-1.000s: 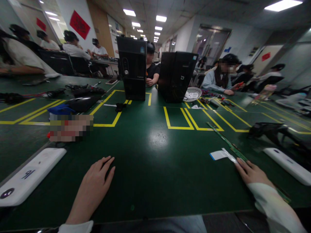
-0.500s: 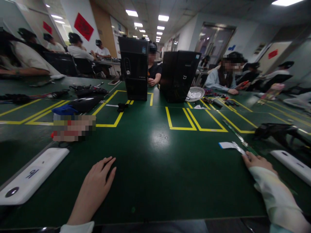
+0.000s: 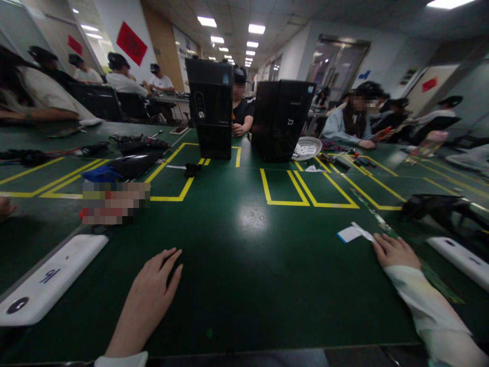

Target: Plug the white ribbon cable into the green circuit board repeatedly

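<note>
My left hand (image 3: 155,285) rests palm down on the green table, its fingers stretched and slightly apart, holding nothing. To the right, my right hand (image 3: 397,252) is closed at the fingertips on one end of a white flat ribbon cable (image 3: 353,233). The cable's blue-edged end points left over the tabletop. Beneath that hand runs a long thin green strip (image 3: 439,283), like a narrow circuit board; the hand and sleeve hide its middle. Just left of my left hand lies a long white casing (image 3: 57,278) with a handwritten mark.
Two black computer towers (image 3: 212,112) stand at the back. A second white casing (image 3: 460,260) and a black plastic part (image 3: 439,209) lie at right. Yellow tape (image 3: 288,203) marks the table (image 3: 244,285). A white basket (image 3: 307,148) sits farther back; several people work around.
My right hand has shifted left, bringing the ribbon cable along and uncovering more of the green strip. My left hand stays put. Part of another person's hand now shows at the left edge.
</note>
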Available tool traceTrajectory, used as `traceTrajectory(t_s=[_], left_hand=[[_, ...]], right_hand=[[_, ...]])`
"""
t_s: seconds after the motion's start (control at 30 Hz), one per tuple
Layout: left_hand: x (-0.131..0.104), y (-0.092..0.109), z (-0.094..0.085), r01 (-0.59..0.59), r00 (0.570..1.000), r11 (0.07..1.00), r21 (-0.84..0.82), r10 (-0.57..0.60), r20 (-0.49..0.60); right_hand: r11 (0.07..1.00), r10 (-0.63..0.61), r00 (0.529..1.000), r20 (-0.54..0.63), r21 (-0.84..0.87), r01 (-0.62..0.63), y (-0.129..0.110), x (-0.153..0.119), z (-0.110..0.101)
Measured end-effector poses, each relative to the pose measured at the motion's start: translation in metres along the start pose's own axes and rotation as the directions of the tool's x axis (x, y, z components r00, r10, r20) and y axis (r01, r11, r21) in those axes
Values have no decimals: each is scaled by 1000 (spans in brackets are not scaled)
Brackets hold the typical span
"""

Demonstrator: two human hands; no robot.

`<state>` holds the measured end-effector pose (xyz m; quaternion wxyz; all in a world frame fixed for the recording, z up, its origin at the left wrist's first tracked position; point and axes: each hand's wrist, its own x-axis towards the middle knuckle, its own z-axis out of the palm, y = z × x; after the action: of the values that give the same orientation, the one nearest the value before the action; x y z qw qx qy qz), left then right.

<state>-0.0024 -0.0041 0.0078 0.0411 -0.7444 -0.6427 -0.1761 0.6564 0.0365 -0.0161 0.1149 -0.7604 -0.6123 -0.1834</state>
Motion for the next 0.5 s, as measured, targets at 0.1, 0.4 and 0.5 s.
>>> traceTrajectory(t_s=[0.1, 0.4, 0.5], left_hand=[[1, 1, -1, -2, 1000, 1000, -17, 2, -16], [1, 3, -2, 9, 1000, 999, -40, -10, -9], [1, 3, -1, 2, 1000, 999, -37, -3, -20]], right_hand=[[998, -62, 997, 41, 28, 60, -22, 9, 4], [806, -478, 873, -101, 344, 481, -159, 29, -7], [690, -602, 786, -140, 404, 601, -217, 31, -19]])
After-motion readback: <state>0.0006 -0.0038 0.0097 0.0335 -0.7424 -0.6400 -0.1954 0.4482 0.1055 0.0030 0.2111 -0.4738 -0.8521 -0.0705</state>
